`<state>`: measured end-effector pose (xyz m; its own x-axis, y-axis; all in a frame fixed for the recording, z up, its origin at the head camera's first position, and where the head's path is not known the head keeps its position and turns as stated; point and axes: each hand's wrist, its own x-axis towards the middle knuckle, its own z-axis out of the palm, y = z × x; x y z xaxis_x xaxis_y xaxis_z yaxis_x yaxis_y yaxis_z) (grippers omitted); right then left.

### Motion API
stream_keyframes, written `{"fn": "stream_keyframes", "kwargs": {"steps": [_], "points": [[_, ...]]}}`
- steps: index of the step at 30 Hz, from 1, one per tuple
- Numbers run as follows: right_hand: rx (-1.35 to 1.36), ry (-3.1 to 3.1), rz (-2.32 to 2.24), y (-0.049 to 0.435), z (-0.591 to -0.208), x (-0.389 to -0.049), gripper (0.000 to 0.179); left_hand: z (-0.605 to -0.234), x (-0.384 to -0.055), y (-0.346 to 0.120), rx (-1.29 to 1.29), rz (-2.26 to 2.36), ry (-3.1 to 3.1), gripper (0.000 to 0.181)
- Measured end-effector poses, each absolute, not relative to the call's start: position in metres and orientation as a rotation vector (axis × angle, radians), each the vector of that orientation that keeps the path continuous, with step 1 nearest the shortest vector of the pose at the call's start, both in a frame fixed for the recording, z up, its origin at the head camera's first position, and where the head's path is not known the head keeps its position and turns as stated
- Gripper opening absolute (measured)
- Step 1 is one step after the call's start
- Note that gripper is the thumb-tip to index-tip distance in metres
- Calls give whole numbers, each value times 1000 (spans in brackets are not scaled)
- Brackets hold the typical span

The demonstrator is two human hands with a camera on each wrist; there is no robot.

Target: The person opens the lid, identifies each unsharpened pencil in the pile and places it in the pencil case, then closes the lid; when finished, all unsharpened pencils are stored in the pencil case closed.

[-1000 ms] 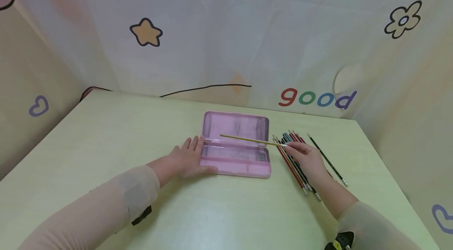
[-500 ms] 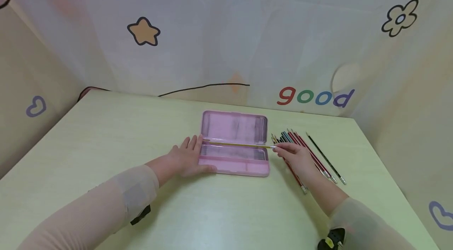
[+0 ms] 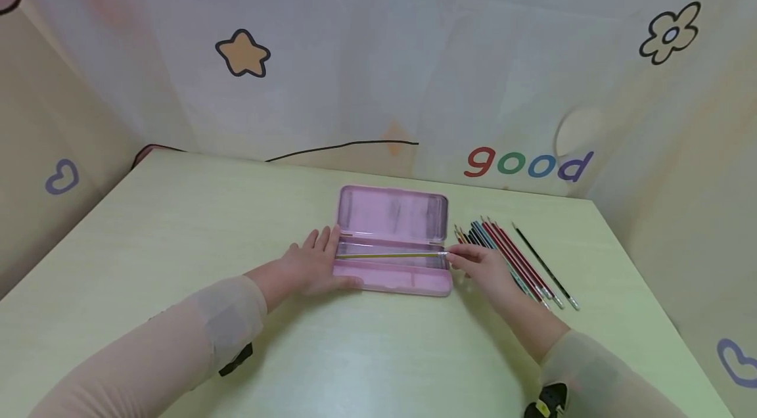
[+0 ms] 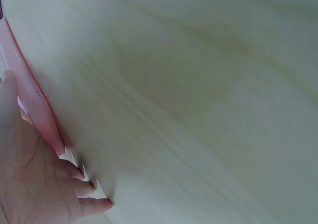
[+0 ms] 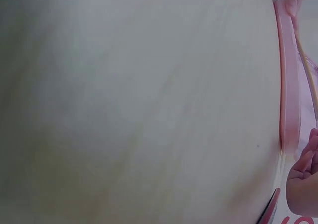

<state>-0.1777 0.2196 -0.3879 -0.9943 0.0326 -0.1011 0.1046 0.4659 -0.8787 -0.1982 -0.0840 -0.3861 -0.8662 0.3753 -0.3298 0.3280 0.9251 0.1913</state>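
Observation:
A pink pencil case [image 3: 393,281] lies with its lid raised back on the table. My left hand [image 3: 312,267] rests against its left side, fingers straight and thumb along the front edge; the left wrist view shows the palm beside the pink wall [image 4: 32,92]. My right hand [image 3: 481,267] pinches a yellow pencil [image 3: 390,255] by its eraser end at the case's right edge. The pencil lies level across the rear compartment, its far tip near the left hand. In the right wrist view, the curled right fingers [image 5: 305,167] are partly cut off by the frame edge.
Several pencils [image 3: 514,254] in red, blue and black lie in a bunch right of the case, partly behind the right hand. A lone dark pencil [image 3: 547,267] lies farther right. Behind the table [image 3: 195,208] hangs a printed cloth [image 3: 355,76].
The right hand has brought the yellow pencil left and toward the front of the case, from above the hinge to over the rear compartment. The left hand stays in place.

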Motion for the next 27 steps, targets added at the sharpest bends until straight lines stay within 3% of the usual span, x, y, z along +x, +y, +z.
{"fn": "stream_keyframes", "kwargs": {"steps": [14,27], "points": [[-34,2704,-1382,219,-391,-178,16,-384,-196,-85,535,198,2728,113],[11,2696,-1414,222,-387,-171,20,-383,-194,-83,529,193,2732,112]]}}
